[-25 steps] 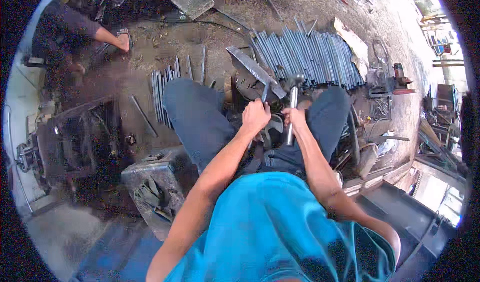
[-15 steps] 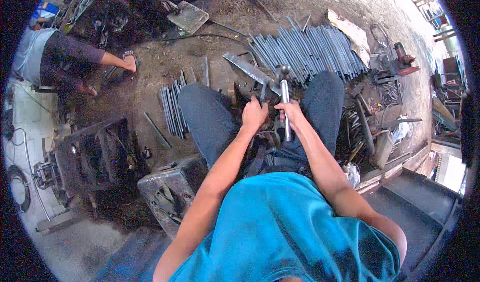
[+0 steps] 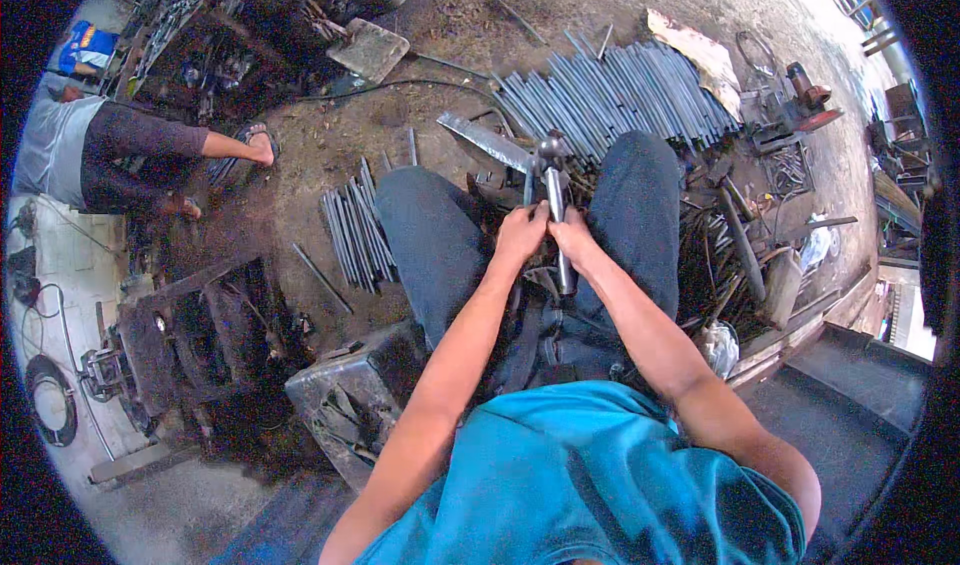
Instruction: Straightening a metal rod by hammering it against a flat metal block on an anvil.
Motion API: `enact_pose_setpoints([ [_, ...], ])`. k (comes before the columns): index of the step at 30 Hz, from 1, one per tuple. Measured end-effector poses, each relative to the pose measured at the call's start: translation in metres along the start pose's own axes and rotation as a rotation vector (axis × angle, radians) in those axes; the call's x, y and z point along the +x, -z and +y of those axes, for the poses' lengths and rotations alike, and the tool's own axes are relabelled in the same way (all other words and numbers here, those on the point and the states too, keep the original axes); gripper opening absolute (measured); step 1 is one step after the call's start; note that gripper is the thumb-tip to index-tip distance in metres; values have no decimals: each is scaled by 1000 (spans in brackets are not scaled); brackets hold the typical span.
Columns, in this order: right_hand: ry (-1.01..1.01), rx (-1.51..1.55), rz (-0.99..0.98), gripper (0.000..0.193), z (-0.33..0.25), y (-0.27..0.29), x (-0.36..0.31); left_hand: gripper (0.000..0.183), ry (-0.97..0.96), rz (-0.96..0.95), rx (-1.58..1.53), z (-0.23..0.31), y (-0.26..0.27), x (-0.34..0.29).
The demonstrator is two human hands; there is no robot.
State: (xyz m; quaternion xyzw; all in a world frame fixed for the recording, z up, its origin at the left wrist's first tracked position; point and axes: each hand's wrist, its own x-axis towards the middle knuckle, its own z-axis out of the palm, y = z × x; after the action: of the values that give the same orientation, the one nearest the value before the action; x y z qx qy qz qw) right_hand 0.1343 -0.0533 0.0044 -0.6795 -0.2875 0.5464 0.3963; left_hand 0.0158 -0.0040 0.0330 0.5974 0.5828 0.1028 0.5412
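1. From where I stand, the right hand (image 3: 574,241) has its fingers wrapped about the steel handle of a hammer (image 3: 556,205), head pointing away from the body
2. The left hand (image 3: 520,233) is just beside it, fingers closed, seemingly on a narrow dark rod (image 3: 528,185) that rises above the fist; the grip itself is partly hidden
3. I judge the step in hand to be steadying rod and hammer together between the knees; the next move calls for a firm left hold and a free right wrist
4. Just beyond the hammer head slants a long metal bar (image 3: 485,143)
5. Farther out lie a broad spread of metal rods (image 3: 620,95) and a smaller bundle (image 3: 352,230) on the floor (image 3: 330,160)
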Motion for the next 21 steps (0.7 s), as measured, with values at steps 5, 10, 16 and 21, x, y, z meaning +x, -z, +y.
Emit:
enact_pose_setpoints([
  [5,71,307,-104,50,-2,-11,-2,57,-70,-164,-665,-15,-6,19],
  [10,-5,299,99,55,-29,-25,-27,58,-42,-42,-314,-5,-2,10],
  [16,47,99,101,49,-31,-17,-29,40,-49,88,-494,-12,-8,13],
  [21,-28,54,114,39,-46,-11,-36,31,-88,248,-417,-26,-4,17],
])
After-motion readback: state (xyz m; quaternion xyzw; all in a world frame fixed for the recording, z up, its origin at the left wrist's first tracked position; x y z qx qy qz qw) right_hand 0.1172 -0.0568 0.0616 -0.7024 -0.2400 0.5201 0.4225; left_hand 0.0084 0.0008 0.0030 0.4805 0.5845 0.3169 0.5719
